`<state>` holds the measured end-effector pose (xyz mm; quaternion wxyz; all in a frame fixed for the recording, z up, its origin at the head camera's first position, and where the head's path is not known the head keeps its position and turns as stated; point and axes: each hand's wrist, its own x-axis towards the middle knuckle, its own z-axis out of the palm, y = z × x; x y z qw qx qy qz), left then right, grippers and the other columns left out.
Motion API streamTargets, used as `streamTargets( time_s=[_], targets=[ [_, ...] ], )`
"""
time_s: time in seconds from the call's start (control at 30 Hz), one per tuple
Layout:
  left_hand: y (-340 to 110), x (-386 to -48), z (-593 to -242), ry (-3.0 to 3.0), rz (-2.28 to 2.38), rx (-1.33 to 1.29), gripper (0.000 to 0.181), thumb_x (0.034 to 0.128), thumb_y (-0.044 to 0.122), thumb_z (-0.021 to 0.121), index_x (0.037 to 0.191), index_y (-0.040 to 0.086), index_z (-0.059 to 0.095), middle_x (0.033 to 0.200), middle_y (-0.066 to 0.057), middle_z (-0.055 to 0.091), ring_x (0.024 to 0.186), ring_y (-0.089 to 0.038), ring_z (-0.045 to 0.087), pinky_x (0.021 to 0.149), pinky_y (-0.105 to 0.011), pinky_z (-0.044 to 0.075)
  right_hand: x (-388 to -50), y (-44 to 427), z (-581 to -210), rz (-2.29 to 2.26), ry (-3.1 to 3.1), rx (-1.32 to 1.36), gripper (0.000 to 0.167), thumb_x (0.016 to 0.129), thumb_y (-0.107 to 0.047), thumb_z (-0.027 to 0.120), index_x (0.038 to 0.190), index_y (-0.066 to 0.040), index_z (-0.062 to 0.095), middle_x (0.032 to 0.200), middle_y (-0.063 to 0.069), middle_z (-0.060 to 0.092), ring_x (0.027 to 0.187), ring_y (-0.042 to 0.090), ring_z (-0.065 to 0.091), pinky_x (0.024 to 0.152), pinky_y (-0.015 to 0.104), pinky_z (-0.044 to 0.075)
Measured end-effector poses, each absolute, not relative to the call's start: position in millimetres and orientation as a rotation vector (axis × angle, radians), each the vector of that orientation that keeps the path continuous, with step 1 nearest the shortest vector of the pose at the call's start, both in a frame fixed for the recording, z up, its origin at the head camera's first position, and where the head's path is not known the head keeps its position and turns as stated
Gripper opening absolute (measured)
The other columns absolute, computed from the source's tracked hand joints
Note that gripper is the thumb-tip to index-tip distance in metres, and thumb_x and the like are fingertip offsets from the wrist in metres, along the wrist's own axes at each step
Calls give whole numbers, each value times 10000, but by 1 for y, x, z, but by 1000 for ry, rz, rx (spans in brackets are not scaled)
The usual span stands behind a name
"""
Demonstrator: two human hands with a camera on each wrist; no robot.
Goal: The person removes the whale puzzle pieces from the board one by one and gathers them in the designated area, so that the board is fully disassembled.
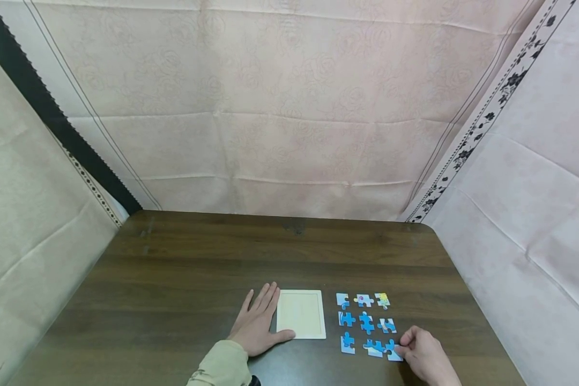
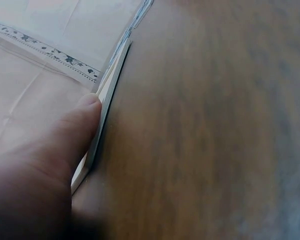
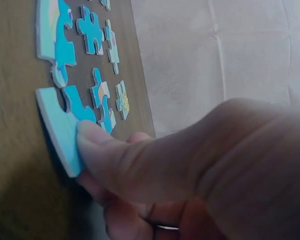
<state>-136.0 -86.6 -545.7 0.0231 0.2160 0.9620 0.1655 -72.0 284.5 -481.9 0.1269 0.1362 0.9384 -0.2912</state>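
A square, pale puzzle frame lies flat on the table. My left hand rests along its left side with fingers straight, the thumb touching its lower left corner. In the left wrist view the thumb presses on the edge of the frame. My right hand pinches a blue and white corner puzzle piece between thumb and fingers, its near edge tilted a little off the table. Beside it several jigsaw pieces lie in three rows, mostly blue, one with yellow.
The dark wooden table reaches back to a hanging pale cloth. More cloth hangs at the left and right, the right one edged with a black flower border.
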Motion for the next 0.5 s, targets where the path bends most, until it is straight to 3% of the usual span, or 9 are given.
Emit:
streamTargets(
  time_s=[0.5],
  targets=[
    [-87, -136, -545, 2973, 526, 674, 1084, 807, 843, 371, 1560, 84, 188, 1625, -61, 115, 1489, -226, 70, 1168, -514, 10, -74, 282, -483, -837, 2705, 449, 171, 859, -68, 699, 819, -41, 535, 735, 46, 528, 652, 184, 495, 582, 323, 428]
  ],
)
